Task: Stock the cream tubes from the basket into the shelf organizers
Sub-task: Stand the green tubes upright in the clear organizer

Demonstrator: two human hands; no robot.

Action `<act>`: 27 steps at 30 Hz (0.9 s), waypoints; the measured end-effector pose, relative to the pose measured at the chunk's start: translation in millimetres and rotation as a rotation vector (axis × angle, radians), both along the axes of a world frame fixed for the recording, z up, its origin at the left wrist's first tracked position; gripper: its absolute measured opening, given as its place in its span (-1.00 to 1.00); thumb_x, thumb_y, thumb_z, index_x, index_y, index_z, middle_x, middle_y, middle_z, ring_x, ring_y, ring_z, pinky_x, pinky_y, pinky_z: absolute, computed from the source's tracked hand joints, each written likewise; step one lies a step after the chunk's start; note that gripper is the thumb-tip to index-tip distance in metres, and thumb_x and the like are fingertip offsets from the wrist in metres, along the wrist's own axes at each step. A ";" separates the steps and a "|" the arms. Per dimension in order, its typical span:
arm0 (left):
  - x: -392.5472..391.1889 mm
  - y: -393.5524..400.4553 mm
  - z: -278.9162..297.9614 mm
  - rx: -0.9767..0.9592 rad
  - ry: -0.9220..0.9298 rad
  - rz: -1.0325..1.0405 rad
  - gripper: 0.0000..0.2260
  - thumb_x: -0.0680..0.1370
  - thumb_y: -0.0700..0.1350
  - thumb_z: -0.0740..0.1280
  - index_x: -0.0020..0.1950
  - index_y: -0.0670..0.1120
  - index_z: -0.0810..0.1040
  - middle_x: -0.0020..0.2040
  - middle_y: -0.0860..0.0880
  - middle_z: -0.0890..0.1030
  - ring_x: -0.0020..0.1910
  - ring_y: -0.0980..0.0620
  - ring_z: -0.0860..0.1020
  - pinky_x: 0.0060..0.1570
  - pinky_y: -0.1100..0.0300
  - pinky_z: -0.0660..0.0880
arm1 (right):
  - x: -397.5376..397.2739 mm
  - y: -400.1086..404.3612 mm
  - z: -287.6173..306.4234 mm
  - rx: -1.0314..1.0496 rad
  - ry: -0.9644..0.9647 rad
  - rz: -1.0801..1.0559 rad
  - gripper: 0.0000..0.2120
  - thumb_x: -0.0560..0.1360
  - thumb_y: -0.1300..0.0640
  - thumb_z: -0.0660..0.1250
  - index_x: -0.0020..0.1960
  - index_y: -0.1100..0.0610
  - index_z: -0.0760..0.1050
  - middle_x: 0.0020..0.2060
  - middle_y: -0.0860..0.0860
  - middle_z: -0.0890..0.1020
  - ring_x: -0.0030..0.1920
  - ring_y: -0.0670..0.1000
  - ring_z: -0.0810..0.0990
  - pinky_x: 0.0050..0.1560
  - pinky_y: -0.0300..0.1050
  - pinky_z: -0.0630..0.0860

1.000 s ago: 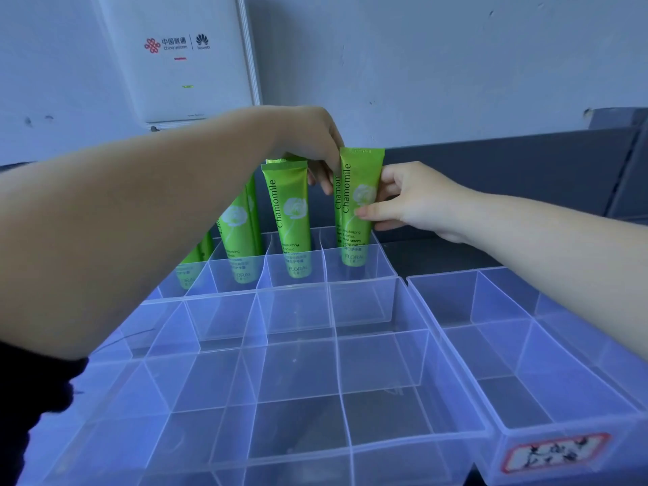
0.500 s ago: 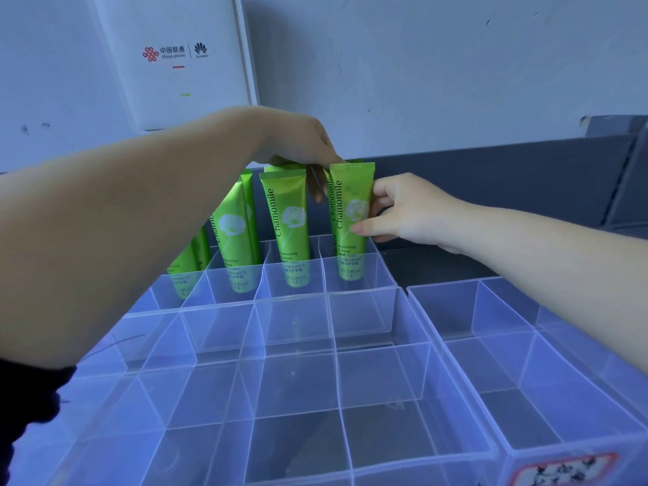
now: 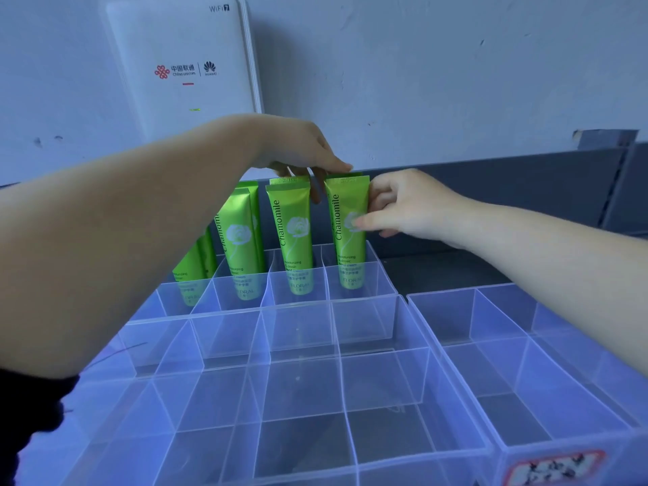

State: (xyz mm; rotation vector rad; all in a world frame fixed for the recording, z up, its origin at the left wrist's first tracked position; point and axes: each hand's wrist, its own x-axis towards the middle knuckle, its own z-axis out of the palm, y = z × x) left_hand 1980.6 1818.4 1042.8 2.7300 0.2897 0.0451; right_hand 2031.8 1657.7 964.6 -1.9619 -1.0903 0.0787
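Note:
Several green Chamomile cream tubes stand upright in the back row of a clear plastic organizer point(image 3: 364, 303). My right hand point(image 3: 403, 205) pinches the rightmost tube point(image 3: 345, 240) at its side, thumb on the front. My left hand point(image 3: 301, 149) reaches over from the left, its fingertips resting on the top edges of that tube and the tube beside it point(image 3: 292, 240). Two more tubes point(image 3: 240, 240) lean at the left, partly hidden by my left forearm. The basket is out of view.
A second clear organizer point(image 3: 519, 363) with a red-framed label point(image 3: 554, 466) sits to the right. A white router box point(image 3: 182, 64) hangs on the wall behind. A dark shelf wall point(image 3: 508, 191) runs along the back.
The rightmost tube has sunk lower into its back-row compartment and stands straighter. Both hands have stayed on the tube tops and side, shifting only slightly.

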 end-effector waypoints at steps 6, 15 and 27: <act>-16.8 -0.2 17.9 -0.056 -0.266 -0.016 -0.82 0.54 -0.04 0.31 -0.16 -0.11 0.60 -0.14 -0.06 0.67 -0.21 0.02 0.62 -0.10 0.12 0.52 | -2.7 -19.1 36.1 0.134 0.028 -0.126 -0.91 0.46 0.26 0.33 -0.14 0.10 0.48 -0.24 0.03 0.59 -0.24 -0.05 0.59 -0.05 -0.09 0.57; -59.3 -40.8 27.2 0.307 -0.604 -0.028 -0.89 0.52 -0.06 0.27 -0.17 -0.04 0.52 -0.27 -0.03 0.49 -0.23 -0.04 0.43 -0.34 0.25 0.30 | -45.4 -54.1 62.5 0.207 -0.251 -0.451 -0.85 0.42 0.28 0.21 -0.21 0.10 0.52 -0.26 0.07 0.61 -0.21 0.04 0.60 -0.11 -0.11 0.54; -99.3 -171.3 -12.0 0.613 -0.698 -0.366 -0.82 0.50 -0.11 0.21 0.02 -0.05 0.56 -0.02 -0.07 0.58 -0.04 -0.16 0.52 -0.21 0.15 0.32 | -128.4 -173.3 39.6 -0.502 -1.003 -0.866 -0.88 0.46 0.15 0.17 -0.06 0.12 0.45 -0.04 0.09 0.57 -0.01 0.17 0.49 -0.23 -0.12 0.22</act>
